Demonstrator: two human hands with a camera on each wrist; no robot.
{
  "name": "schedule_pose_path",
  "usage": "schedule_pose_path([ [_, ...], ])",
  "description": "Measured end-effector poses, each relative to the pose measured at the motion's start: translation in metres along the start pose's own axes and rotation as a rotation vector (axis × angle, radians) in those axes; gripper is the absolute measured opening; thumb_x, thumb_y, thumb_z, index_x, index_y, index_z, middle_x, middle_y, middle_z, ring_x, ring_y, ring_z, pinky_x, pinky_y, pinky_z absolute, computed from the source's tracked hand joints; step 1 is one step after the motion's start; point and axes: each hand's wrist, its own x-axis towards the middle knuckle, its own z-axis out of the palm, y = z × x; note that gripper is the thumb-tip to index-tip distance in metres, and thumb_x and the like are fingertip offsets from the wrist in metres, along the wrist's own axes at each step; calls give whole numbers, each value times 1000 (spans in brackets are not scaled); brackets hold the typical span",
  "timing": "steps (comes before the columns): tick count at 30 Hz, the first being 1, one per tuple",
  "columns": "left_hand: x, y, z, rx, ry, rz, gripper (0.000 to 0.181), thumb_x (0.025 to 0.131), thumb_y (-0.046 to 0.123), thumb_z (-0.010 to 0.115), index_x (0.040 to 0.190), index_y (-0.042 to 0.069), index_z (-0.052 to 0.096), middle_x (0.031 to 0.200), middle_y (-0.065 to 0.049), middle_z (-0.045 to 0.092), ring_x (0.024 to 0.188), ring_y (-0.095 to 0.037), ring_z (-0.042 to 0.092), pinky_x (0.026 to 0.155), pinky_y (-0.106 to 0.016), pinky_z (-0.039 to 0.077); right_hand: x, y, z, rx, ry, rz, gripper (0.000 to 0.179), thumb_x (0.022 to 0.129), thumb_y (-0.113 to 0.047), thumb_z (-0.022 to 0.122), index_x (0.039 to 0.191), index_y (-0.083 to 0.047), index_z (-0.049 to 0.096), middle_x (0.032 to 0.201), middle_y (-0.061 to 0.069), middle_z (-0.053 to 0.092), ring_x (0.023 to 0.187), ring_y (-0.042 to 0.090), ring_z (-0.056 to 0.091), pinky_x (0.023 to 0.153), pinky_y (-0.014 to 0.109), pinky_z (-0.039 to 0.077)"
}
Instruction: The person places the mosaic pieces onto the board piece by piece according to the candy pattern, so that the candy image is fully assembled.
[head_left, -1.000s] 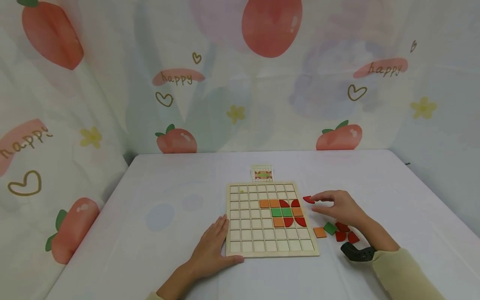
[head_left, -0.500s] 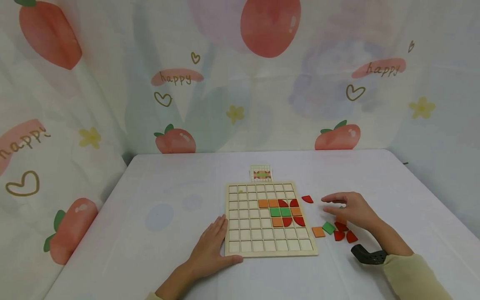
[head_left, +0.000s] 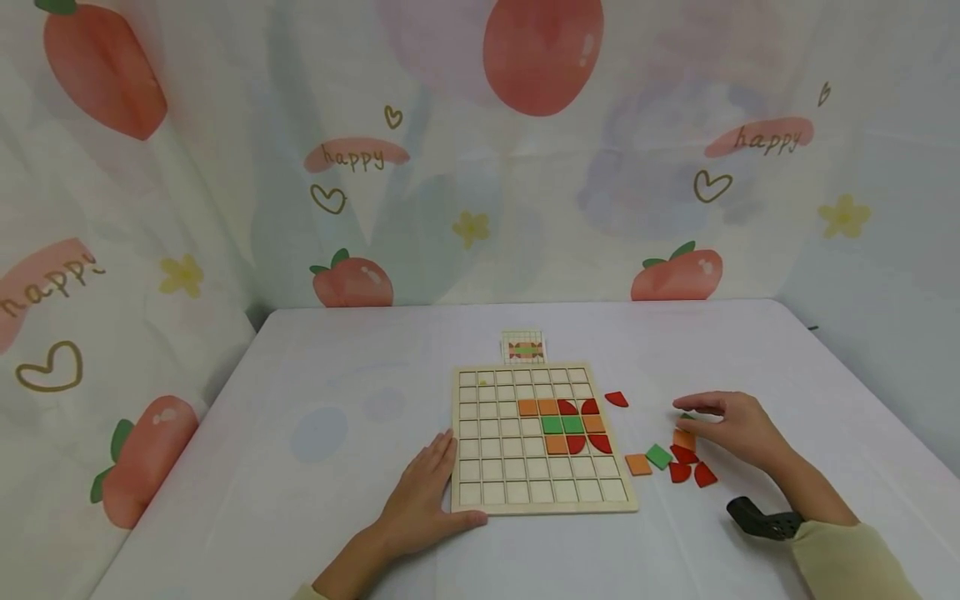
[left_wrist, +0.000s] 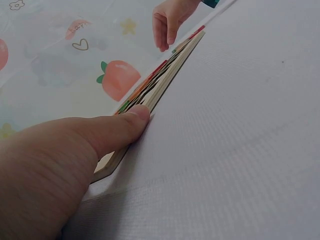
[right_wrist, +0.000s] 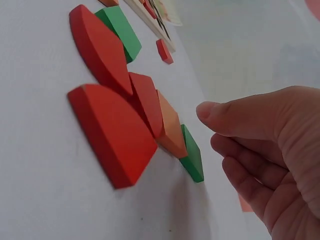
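A wooden grid board [head_left: 517,471] lies on the table, with orange squares, green squares [head_left: 562,425] and red quarter-round pieces set in its cells. My left hand [head_left: 420,504] rests along the board's left edge, its fingers straight and its thumb on the near corner. My right hand [head_left: 738,425] hovers with relaxed fingers and nothing between them. Below it lies a loose cluster: an orange square [right_wrist: 171,125], a green square [right_wrist: 194,157], and red quarter-round pieces [right_wrist: 112,127]. In the right wrist view, thumb and fingers stand apart from the green square.
Behind the board stands a small pattern card [head_left: 523,346]. A single red quarter-round piece [head_left: 617,399] lies at the board's right edge. Another orange square [head_left: 639,464] and green square [head_left: 659,456] lie nearer the board. A black wrist camera [head_left: 761,521] sits below my right wrist.
My right hand let go of the red quarter-round piece beside the board. It has since moved right, to over the loose pieces. My left hand has stayed put.
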Motion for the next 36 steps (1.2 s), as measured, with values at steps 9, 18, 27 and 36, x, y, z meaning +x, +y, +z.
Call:
schedule_pose_path([
  [9, 0, 0, 0, 2, -6, -7, 109, 73, 74, 52, 146, 1, 18, 152, -10, 13, 138, -24, 9, 107, -46, 15, -2, 12, 3, -6, 11, 47, 31, 81, -15, 71, 107, 1, 67, 105, 17, 64, 103, 39, 52, 79, 49, 49],
  [18, 0, 1, 0, 4, -4, -6, 108, 72, 73, 53, 146, 1, 19, 152, -10, 15, 138, -24, 11, 107, -47, 17, -1, 17, 1, -22, -6, 43, 31, 81, -12, 70, 108, 3, 66, 105, 18, 64, 101, 39, 54, 78, 46, 50],
  [27, 0, 0, 0, 6, -1, -3, 108, 73, 73, 53, 145, 0, 20, 152, -10, 14, 138, -24, 10, 107, -47, 16, -7, 25, -2, -18, 5, 72, 36, 82, -20, 70, 111, 2, 65, 108, 19, 63, 104, 39, 53, 78, 45, 50],
  [36, 0, 0, 0, 5, 2, -1, 108, 73, 73, 53, 145, 1, 19, 152, -10, 14, 138, -24, 10, 107, -47, 17, -9, 30, -4, -11, -13, 84, 39, 81, -20, 71, 112, 3, 64, 109, 20, 62, 103, 39, 54, 75, 39, 52],
])
